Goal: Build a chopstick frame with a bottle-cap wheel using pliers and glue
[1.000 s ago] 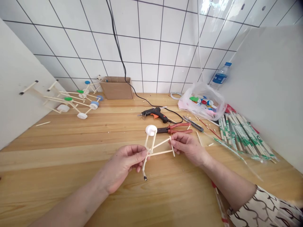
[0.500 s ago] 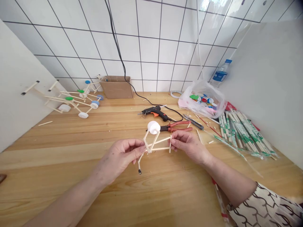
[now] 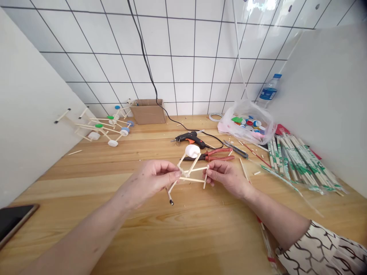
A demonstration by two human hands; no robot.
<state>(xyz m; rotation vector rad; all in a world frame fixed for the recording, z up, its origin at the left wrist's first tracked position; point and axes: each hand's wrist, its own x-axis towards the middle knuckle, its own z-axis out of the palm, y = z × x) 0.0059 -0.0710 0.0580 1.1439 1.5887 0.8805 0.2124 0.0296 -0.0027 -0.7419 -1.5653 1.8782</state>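
Between my hands, above the wooden table, is a small stick frame (image 3: 195, 170) of pale wooden sticks. A white bottle cap (image 3: 192, 151) sits at its upper end like a wheel, and a dark-tipped stick end (image 3: 171, 201) points down toward me. My left hand (image 3: 160, 175) pinches the frame's left joint between thumb and fingers. At the other side my right hand (image 3: 223, 173) is closed on a short crosswise stick (image 3: 205, 177) at the frame's right end. Behind the cap lie red-handled pliers (image 3: 219, 153), partly covered by it.
A black glue gun (image 3: 190, 138) and a utility knife (image 3: 236, 149) lie beyond my hands. To the right are a plastic bag of bottle caps (image 3: 248, 122) and wrapped chopsticks (image 3: 304, 160). Similar stick models (image 3: 106, 128), a cardboard box (image 3: 148, 112) and a phone (image 3: 15, 221) are left.
My view has shifted left, bringing more of the phone into sight. The stick frame has turned slightly, showing more of the cap's side. Both hands keep their hold.
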